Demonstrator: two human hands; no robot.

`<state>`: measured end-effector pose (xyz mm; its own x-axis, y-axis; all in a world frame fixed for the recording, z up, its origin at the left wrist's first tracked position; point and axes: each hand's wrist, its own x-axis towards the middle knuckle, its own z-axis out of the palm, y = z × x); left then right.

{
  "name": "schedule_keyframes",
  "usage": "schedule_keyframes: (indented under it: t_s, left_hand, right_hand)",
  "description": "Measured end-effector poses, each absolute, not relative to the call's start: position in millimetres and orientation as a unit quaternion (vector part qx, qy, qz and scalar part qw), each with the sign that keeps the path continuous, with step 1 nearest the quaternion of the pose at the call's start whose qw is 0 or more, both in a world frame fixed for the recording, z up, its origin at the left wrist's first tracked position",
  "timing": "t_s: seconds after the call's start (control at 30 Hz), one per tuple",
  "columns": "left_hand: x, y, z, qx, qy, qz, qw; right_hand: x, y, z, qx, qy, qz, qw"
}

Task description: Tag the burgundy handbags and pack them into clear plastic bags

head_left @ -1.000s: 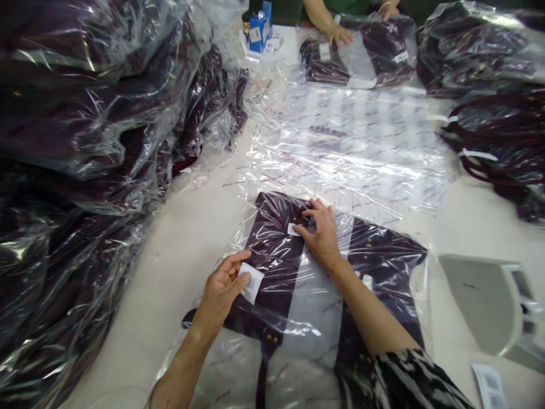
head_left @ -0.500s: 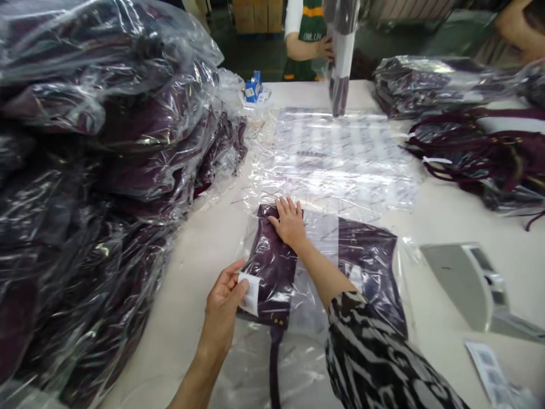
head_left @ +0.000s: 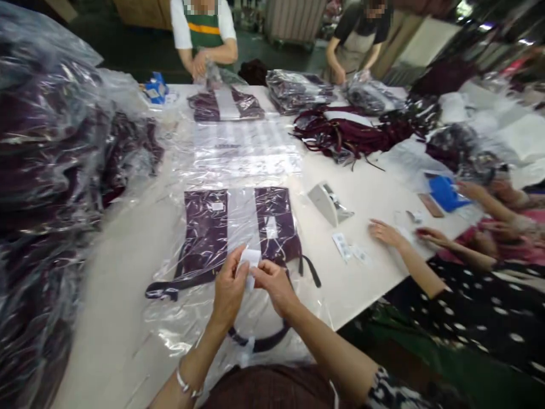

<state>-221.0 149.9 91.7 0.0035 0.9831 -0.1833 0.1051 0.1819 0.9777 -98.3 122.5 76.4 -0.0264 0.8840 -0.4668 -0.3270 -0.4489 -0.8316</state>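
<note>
Both my hands meet above the near edge of a dark purple handbag (head_left: 204, 227) that lies flat inside clear plastic. My left hand (head_left: 230, 287) pinches a small white label (head_left: 251, 257) between thumb and fingers. From the other side my right hand (head_left: 275, 284) grips the same label's edge, its fingers closed. A pale band (head_left: 241, 216) runs across the middle of the handbag. On its upper left shows a small white sticker (head_left: 217, 207). One dark strap (head_left: 259, 343) curves toward me under the plastic.
Plastic-wrapped purple goods (head_left: 55, 199) are heaped high at left. A grey label dispenser (head_left: 330, 203) and label sheets (head_left: 341, 247) lie to the right. Co-workers' hands (head_left: 387, 233) rest at the right edge; others handle wrapped bags (head_left: 225, 102) across the table.
My right hand has left the handbag's surface and joined my left at the white label. The view has swung right. Across the table, a person's raised wrapped bag is now down on the table.
</note>
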Motion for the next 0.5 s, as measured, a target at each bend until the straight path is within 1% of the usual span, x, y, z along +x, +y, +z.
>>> schedule_keyframes:
  t_s: [0.07, 0.13, 0.2, 0.27, 0.37, 0.5]
  left_hand:
    - [-189, 133, 88, 0.526, 0.534, 0.378, 0.543]
    - [-165, 117, 86, 0.555, 0.502, 0.343, 0.567]
    - [-156, 103, 82, 0.591, 0.487, 0.318, 0.559]
    - [-166, 91, 74, 0.641, 0.48, 0.302, 0.516]
    - [-207, 73, 50, 0.717, 0.49, 0.28, 0.409]
    - [-279, 42, 17, 0.77, 0.536, 0.223, 0.264]
  right_hand:
    - [-75, 97, 64, -0.604, -0.244, 0.575, 0.495]
    - [-37, 79, 56, -0.686, -0.276, 0.474, 0.478]
    - [14, 65, 50, -0.746, -0.311, 0.385, 0.445]
    - [70, 57, 44, -0.786, -0.313, 0.319, 0.428]
    - [142, 55, 33, -0.834, -0.309, 0.234, 0.394]
    - [190, 60, 17, -0.859, -0.343, 0.206, 0.32]
